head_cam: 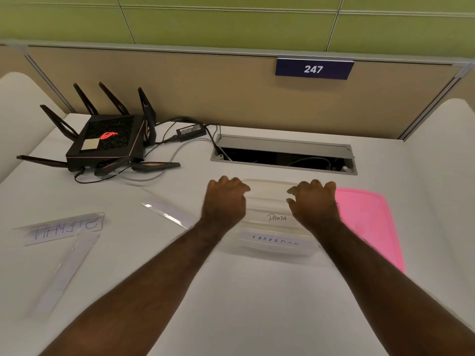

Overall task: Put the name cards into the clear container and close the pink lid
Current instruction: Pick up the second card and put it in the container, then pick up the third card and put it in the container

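Hands, left (226,199) and right (312,201), curl their fingers over the clear container (267,242), holding nothing. Loose name card (167,211) lies at nine o'clock, slanting, nearer the left hand.

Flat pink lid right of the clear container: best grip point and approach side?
Judging from its pose, take the flat pink plastic lid by its far right edge, coming from the right. It lies flat on the white desk, and its left side is tucked behind the right hand and the clear plastic container. Pinch thumb under, fingers on top.
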### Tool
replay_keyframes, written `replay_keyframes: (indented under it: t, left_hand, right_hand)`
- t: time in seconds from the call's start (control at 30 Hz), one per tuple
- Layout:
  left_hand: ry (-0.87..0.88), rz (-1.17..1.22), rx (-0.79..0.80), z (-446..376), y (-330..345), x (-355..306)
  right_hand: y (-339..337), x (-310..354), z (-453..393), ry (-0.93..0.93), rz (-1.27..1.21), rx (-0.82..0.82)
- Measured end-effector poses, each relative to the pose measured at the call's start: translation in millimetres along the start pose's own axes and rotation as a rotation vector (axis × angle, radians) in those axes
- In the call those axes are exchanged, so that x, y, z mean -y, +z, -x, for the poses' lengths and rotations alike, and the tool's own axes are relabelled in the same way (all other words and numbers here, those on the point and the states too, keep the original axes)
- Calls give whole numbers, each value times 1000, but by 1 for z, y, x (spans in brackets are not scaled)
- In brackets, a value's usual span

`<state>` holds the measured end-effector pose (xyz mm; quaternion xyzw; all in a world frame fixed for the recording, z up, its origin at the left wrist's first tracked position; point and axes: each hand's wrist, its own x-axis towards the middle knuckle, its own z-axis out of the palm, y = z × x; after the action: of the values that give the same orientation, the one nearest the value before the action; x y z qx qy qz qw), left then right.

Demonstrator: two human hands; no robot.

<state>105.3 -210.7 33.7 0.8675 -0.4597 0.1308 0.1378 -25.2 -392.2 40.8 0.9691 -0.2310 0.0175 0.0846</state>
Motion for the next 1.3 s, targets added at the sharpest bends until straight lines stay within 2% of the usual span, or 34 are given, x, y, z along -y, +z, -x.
replay_keyframes:
  t: [0.07, 0.17, 0.27, 0.33, 0.43, 0.5, 0.67, 0.8, 0.97, 1.1, 1.2, 1.3]
  left_hand:
    - [-115, 7, -37, 12, -8, 25]
    - [-243, -51, 2, 35, -15, 68]
    - [-295, -100, 86, 59, -17, 108]
    - [-299, -84, 107, 73, -18, 128]
    - [-224, -67, 163, 87, -15, 149]
    - [-236, -56, 243, 91, -11, 160]
    - [-190, -49, 409, 88, 3, 172]
    - [-16, -53, 249, 85, -1, 174]
    - [-107, 46, 242, 86, -8, 183]
    - [-85, 108, 20, 97, -22, 191]
    - [-231, 205, -128, 97, -41, 189]
    - [-437, 472, -303, 91, -63, 176]
  right_hand:
    - [-15, 11, -7, -24, -108, -33]
    - [-34, 39, -14, -136, -375, -18]
    - [-44, 82, -17, -250, -645, 49]
    - [-42, 115, -17, -303, -731, 100]
    - [-25, 167, -13, -320, -788, 205]
    - [-8, 195, -8, -270, -754, 290]
    - [24, 227, 1, -146, -723, 416]
    - [26, 236, 5, -54, -827, 443]
    - [9, 228, 4, 2, -949, 411]
    - [-20, 212, -7, 10, -1155, 271]
    - [-45, 200, -20, -27, -1314, 360]
    - [-61, 185, -28, -90, -1464, 540]
